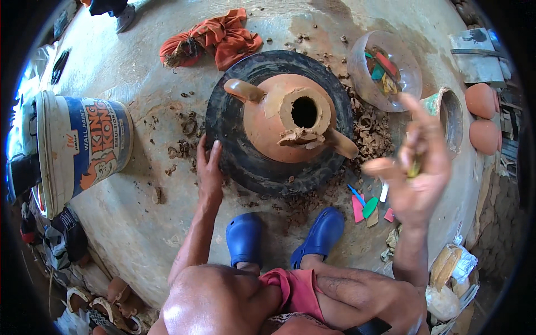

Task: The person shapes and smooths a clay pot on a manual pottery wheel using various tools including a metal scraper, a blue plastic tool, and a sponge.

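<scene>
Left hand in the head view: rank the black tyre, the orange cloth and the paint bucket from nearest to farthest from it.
From the left hand:
1. Black tyre, touching the fingers on their right side.
2. Paint bucket, lying on its side off to the left.
3. Orange cloth, at the far side of the floor, beyond the tyre.

We look through a single view, worn on our head and facing steeply down at the floor [139,223] between our knees. It sits close: our forearms and blue shoes [244,239] rise from the lower edge, and the tyre [234,151] with the clay pot [279,120] fills the middle. The fisheye bends the floor's far edge toward the rim, where dark corners close in
</scene>
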### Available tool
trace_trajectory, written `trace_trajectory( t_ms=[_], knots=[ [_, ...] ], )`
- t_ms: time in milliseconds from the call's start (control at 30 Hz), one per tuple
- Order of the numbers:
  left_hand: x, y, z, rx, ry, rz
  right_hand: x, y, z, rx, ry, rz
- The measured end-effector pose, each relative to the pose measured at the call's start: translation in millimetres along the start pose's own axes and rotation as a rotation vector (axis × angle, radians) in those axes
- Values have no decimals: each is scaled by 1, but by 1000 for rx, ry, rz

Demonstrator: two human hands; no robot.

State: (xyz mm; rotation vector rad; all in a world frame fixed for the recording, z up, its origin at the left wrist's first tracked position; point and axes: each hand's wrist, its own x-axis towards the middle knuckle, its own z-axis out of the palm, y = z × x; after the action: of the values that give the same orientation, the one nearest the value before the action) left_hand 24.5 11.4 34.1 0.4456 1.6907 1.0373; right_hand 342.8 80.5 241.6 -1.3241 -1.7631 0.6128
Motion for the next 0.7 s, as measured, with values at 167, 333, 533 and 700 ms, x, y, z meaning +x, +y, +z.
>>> trace_trajectory(
  t_ms=[167, 333, 533, 700],
  knots=[
    [24, -2, -3, 21, -42, 86, 9, -22, 57, -246, -132, -221],
    [16, -16, -4, -5, -40, 64, 4, -27, 46, -112, -177, -252],
    [-38, -20, -12, -121, -122, -70, -23, -26, -20, -315, 2, 47],
    [-57, -28, 0, -104, -413, -485, -59, 39, -56, -988, -212, 449]
  ],
)
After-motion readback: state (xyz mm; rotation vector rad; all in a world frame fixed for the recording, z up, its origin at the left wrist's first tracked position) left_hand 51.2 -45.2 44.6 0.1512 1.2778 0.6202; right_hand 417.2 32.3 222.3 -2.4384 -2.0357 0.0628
